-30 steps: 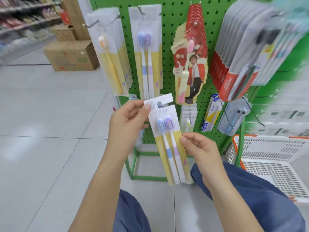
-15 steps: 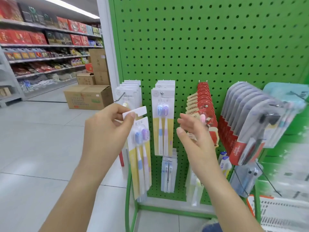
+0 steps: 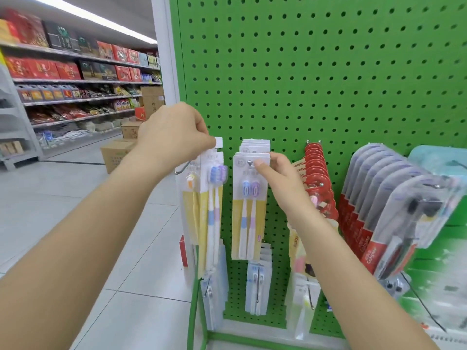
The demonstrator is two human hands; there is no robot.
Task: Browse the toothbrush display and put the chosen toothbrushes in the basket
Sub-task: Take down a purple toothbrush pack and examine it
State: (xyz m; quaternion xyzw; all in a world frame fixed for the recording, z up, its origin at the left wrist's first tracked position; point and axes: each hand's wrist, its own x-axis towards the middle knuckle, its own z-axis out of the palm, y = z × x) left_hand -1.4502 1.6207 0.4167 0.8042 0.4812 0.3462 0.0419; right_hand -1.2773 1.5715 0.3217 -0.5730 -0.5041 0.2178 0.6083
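Fingers point(image 3: 199, 137) pinch toothbrush pack point(image 3: 213, 198); right hand point(image 3: 280, 183) touches hanging pack point(image 3: 250, 205).

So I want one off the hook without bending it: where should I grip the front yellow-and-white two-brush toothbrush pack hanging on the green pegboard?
Pinch the flat white header card of the front yellow-and-white two-brush pack beside the metal hook, coming from the front, then slide it straight toward you.
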